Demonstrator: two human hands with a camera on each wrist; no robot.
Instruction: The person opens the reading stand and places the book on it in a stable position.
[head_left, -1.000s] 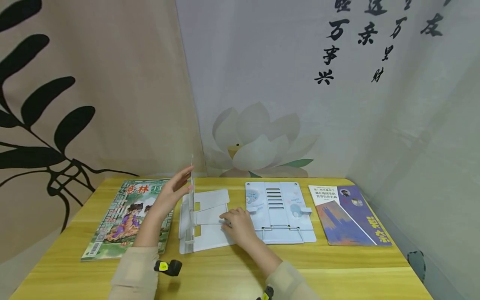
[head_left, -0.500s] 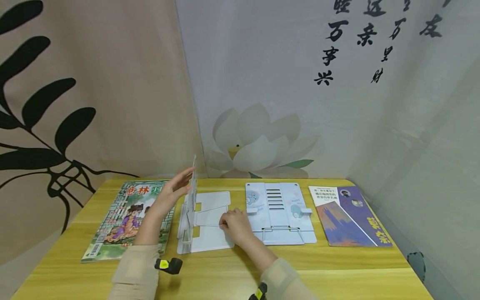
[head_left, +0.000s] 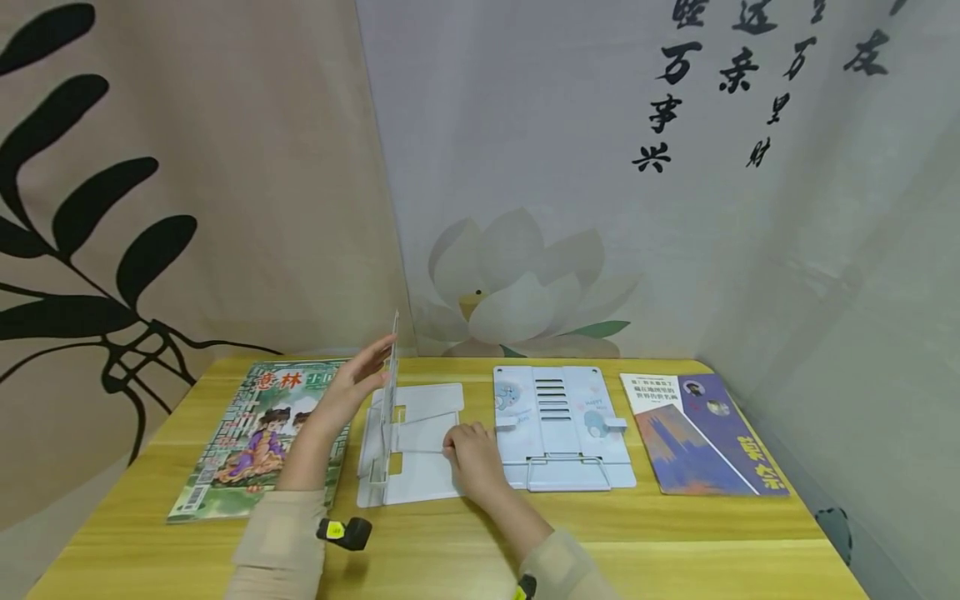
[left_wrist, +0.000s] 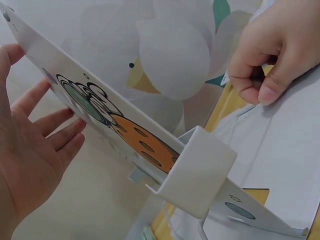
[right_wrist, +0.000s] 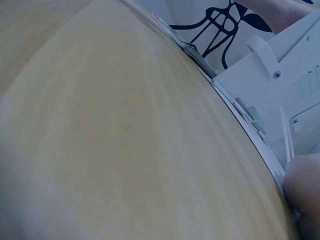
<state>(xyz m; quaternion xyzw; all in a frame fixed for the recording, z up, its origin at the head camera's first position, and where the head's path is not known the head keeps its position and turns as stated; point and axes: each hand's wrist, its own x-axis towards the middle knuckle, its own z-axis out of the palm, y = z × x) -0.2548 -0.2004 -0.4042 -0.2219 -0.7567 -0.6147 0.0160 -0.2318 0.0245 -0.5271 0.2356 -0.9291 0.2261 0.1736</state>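
A white folding book stand lies with one panel flat on the table and its printed panel raised nearly upright. My left hand supports the back of the raised panel, its fingers extended against it in the left wrist view. Over the flat panel, my right hand has curled fingers, with thumb and index pinching at the stand's support flap. The right wrist view has the flap as a thin strip running to the fingers. A white clip sits on the raised panel's edge.
A second book stand with blue prints lies flat just right of my right hand. Under my left forearm lies a colourful magazine. A purple and white book is at the table's right side. Printed curtains stand behind the wooden table.
The raised panel has tilted slightly to the right, with my left hand following it. My right fingers have drawn in from a looser spread to a tighter curl at the flap.
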